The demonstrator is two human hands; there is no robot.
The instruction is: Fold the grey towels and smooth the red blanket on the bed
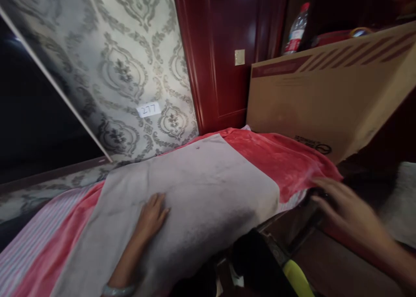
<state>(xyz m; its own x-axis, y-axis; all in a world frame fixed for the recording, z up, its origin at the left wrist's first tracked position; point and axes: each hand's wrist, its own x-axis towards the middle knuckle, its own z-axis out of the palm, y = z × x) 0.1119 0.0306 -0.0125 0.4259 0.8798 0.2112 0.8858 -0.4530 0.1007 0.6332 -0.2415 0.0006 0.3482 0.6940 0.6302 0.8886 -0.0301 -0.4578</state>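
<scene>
A grey cloth (208, 184) lies spread over a red plush cloth (273, 158), with a striped cloth (48, 227) beneath at the left. My left hand (152, 217) rests flat on the grey cloth, fingers a little spread, and a pale bracelet (118, 290) circles its wrist. Off the right end of the red cloth is my right hand (344, 206), blurred by motion. Its thumb and fingers stand apart beside a dark object (320, 194) whose kind I cannot make out; whether they touch it is unclear. A dark patch marks the grey cloth's near side.
Behind the cloths stands a large cardboard box (325, 93), and a clear bottle with a red cap (295, 30) shows behind its top edge. A dark screen (39, 111) leans at the left. Near the front are a black shape (260, 262) and something yellow (295, 277).
</scene>
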